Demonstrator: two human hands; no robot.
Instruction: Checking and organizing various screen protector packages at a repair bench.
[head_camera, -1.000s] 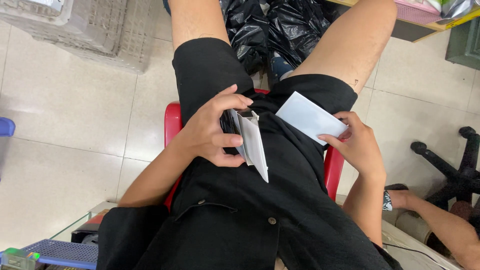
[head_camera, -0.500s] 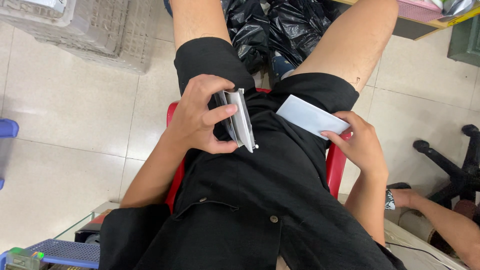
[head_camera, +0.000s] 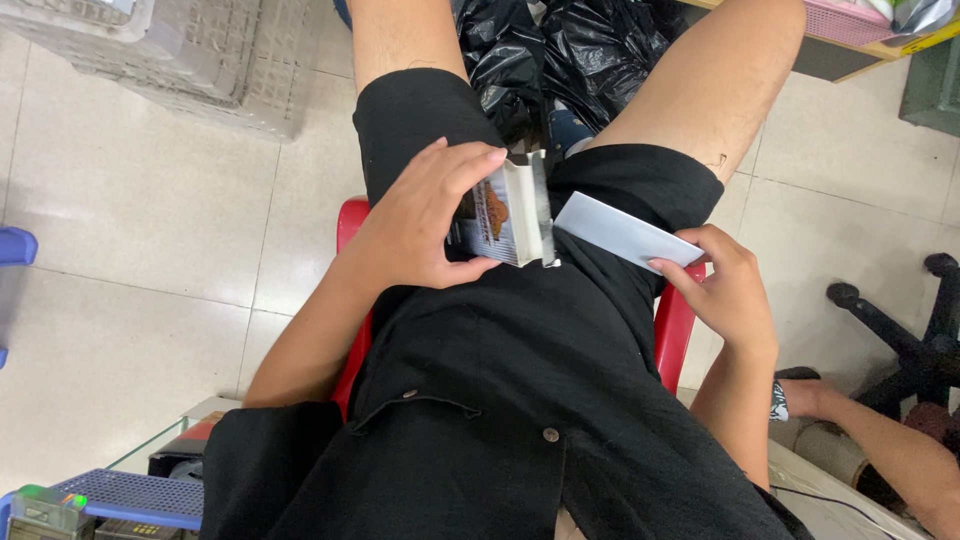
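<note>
My left hand (head_camera: 420, 225) grips a small foil pouch (head_camera: 512, 215) with a silvery inside and a printed front, held upright over my lap with its open top up. My right hand (head_camera: 725, 290) pinches the corner of a pale blue-white flat card (head_camera: 620, 232), which points toward the pouch's side and nearly touches it. I sit on a red plastic stool (head_camera: 675, 330) in black shorts and a black shirt.
A black plastic bag (head_camera: 560, 50) lies on the tiled floor between my knees. A grey crate (head_camera: 170, 55) stands upper left. A black chair base (head_camera: 920, 340) and another person's arm (head_camera: 880, 440) are at right. A blue tray (head_camera: 120, 495) sits lower left.
My left hand has turned the pouch upright and raised it, with its open top now showing. My right hand brought the card closer to the pouch.
</note>
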